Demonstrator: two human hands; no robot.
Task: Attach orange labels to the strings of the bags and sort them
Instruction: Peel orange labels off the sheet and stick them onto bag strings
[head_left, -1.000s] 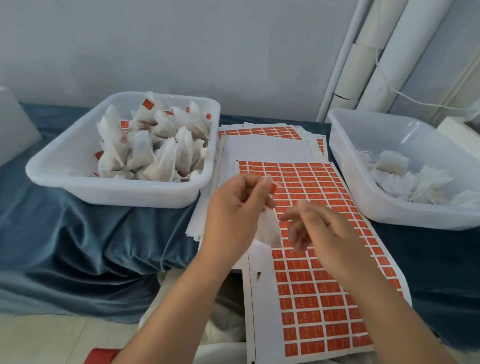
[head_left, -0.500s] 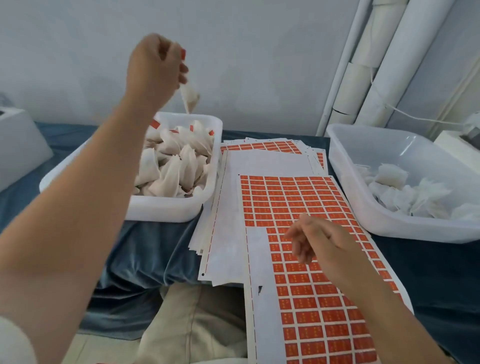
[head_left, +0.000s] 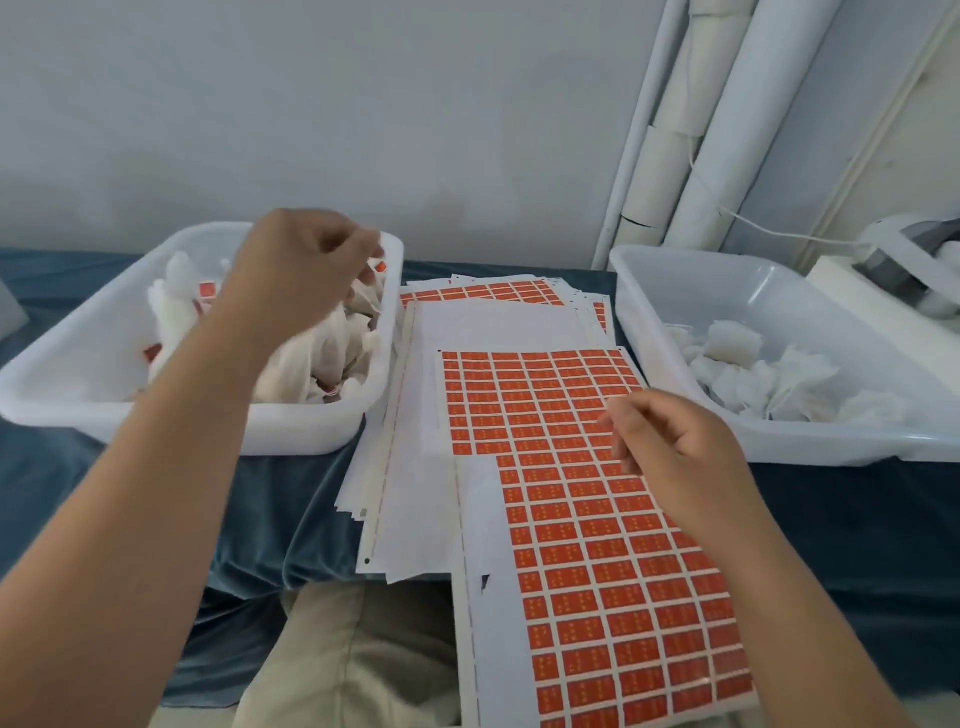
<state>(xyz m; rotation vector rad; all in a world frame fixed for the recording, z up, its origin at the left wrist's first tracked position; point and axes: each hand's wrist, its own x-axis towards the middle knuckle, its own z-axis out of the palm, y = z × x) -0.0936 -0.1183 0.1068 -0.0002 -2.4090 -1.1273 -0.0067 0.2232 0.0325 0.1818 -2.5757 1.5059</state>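
The left hand has descended onto the left bin of labelled bags. Whether its fingers still pinch the orange label cannot be determined. The right hand hovers over the label sheet, fingers relaxed and empty. This bag is effectively sorted.

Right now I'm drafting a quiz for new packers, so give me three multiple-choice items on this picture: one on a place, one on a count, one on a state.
1. Where is the left hand?
A. over the left bin
B. flat on the top label sheet
C. in the lap

2. How many white bins are in view?
A. one
B. three
C. two

3. The top label sheet is:
A. full
B. partly peeled
C. bare

Answers:
1 A, it hovers above the labelled bags.
2 C, the left bin and the right bin flank the sheets.
3 B, its lower left part is blank backing.
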